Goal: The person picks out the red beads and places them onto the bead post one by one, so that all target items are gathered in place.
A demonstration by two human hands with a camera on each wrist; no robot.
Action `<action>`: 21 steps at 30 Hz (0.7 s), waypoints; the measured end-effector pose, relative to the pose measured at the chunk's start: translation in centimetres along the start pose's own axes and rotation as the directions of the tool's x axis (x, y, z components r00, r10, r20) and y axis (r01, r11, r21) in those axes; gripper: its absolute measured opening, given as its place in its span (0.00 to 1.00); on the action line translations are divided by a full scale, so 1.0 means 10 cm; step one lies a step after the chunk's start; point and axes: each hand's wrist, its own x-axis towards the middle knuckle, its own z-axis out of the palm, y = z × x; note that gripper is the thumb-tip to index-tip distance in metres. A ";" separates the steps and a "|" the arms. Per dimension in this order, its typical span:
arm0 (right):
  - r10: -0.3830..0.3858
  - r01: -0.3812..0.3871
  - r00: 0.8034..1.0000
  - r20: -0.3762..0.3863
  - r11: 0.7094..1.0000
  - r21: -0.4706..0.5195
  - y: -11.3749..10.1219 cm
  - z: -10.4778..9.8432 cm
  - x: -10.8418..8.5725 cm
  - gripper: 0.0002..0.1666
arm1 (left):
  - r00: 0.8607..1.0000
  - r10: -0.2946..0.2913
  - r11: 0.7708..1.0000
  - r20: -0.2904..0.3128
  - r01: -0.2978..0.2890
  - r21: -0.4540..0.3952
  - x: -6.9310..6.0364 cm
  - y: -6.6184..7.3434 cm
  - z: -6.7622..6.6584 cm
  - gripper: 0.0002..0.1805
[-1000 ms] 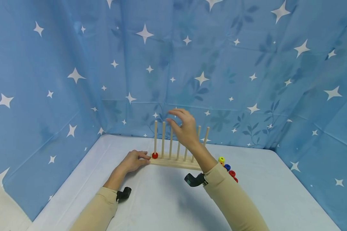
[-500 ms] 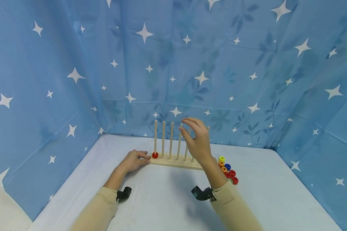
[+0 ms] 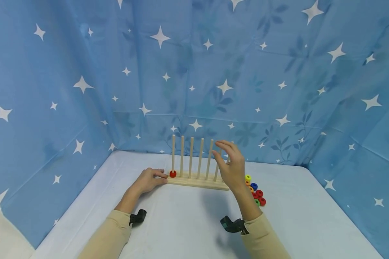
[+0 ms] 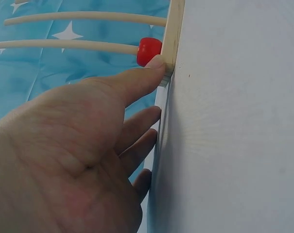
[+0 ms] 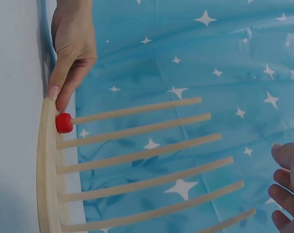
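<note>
A wooden peg rack (image 3: pixel 194 182), a long base with several upright pegs, stands on the table. One red bead (image 3: pixel 173 174) sits at the bottom of its leftmost peg. My left hand (image 3: pixel 150 180) pinches the base's left end between thumb and index finger; in the left wrist view the thumb (image 4: pixel 142 80) lies just beside the bead, the other fingers hanging loose. My right hand (image 3: pixel 231 167) is in the air before the rightmost pegs, thumb and fingers apart in a loose curve, nothing between them. In the right wrist view only its fingertips (image 5: pixel 283 194) show.
Several loose beads lie on the table right of the rack, among them a yellow bead (image 3: pixel 247 177), a blue bead (image 3: pixel 254 186), red beads (image 3: pixel 262 201) and a green bead (image 3: pixel 257 202). A blue starred curtain (image 3: pixel 194 72) hangs behind the white table (image 3: pixel 181 223).
My right hand has moved right and down, from above the middle pegs to the rightmost ones, still holding nothing. The left hand has stayed on the rack's end.
</note>
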 end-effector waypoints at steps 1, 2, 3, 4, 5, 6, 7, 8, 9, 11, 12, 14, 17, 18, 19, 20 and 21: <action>0.009 -0.009 1.000 -0.001 1.000 -0.001 0.01 -0.01 0.00 0.17 | 1.000 0.001 1.000 0.000 -0.001 -0.001 0.00 0.00 0.00 0.11; 0.017 -0.017 1.000 -0.003 1.000 0.000 0.02 -0.02 0.00 0.17 | 1.000 0.003 1.000 -0.002 -0.003 -0.002 0.00 0.00 0.00 0.11; 0.023 -0.023 1.000 -0.003 1.000 0.001 0.04 -0.03 0.00 0.17 | 1.000 0.002 1.000 -0.003 -0.002 -0.002 0.00 0.00 0.00 0.11; 0.031 -0.031 1.000 -0.005 1.000 0.007 0.05 -0.04 -0.01 0.17 | 1.000 0.001 1.000 -0.005 -0.001 -0.001 0.00 0.00 0.00 0.11; 0.038 -0.038 0.999 -0.006 0.999 0.011 0.06 -0.05 -0.01 0.17 | 1.000 0.000 1.000 -0.005 0.000 -0.001 0.00 0.01 0.00 0.11; 0.050 -0.050 0.999 -0.005 0.999 0.017 0.07 -0.06 -0.01 0.17 | 1.000 -0.001 1.000 -0.005 0.001 0.000 0.00 0.01 0.00 0.11; 0.058 -0.058 0.998 -0.004 0.998 0.014 0.08 -0.08 -0.01 0.17 | 1.000 0.003 1.000 -0.005 -0.003 0.005 0.00 0.01 0.00 0.11; 0.068 -0.068 0.998 -0.001 0.998 0.015 0.08 -0.09 -0.02 0.17 | 1.000 0.002 1.000 -0.005 -0.002 0.004 0.00 0.01 0.00 0.11; 0.078 -0.078 0.997 0.002 0.997 0.014 0.09 -0.11 -0.02 0.17 | 1.000 0.000 1.000 -0.004 0.000 0.006 0.00 0.01 0.00 0.11; 0.098 -0.098 0.995 0.006 0.995 0.008 0.11 -0.14 -0.02 0.18 | 1.000 -0.001 1.000 0.000 0.001 0.004 0.00 0.02 0.00 0.12; 0.106 -0.106 0.994 0.005 0.994 0.004 0.13 -0.16 -0.02 0.18 | 1.000 -0.001 1.000 0.001 0.001 0.002 -0.01 0.02 0.00 0.12; 0.117 -0.117 0.993 0.002 0.993 -0.003 0.15 -0.20 -0.02 0.18 | 1.000 -0.001 1.000 0.005 0.001 0.000 -0.01 0.02 -0.01 0.12; 0.132 -0.132 0.991 -0.007 0.991 -0.022 0.20 -0.27 -0.03 0.18 | 1.000 -0.005 1.000 0.009 0.005 -0.004 -0.01 0.03 -0.01 0.12; 0.139 -0.139 0.990 -0.008 0.990 -0.029 0.22 -0.29 -0.04 0.18 | 1.000 -0.001 1.000 0.009 0.001 0.001 -0.01 0.03 0.00 0.11; 0.148 -0.149 0.989 -0.007 0.988 -0.037 0.24 -0.31 -0.04 0.19 | 1.000 -0.003 1.000 0.008 0.003 -0.001 -0.01 0.03 0.00 0.11; 0.156 -0.156 0.988 -0.007 0.987 -0.045 0.26 -0.32 -0.04 0.19 | 1.000 0.002 1.000 0.008 -0.002 0.003 -0.01 0.03 0.00 0.11; 0.165 -0.165 0.986 -0.006 0.985 -0.048 0.27 -0.34 -0.05 0.19 | 1.000 -0.005 1.000 0.008 0.005 -0.004 -0.01 0.03 0.00 0.11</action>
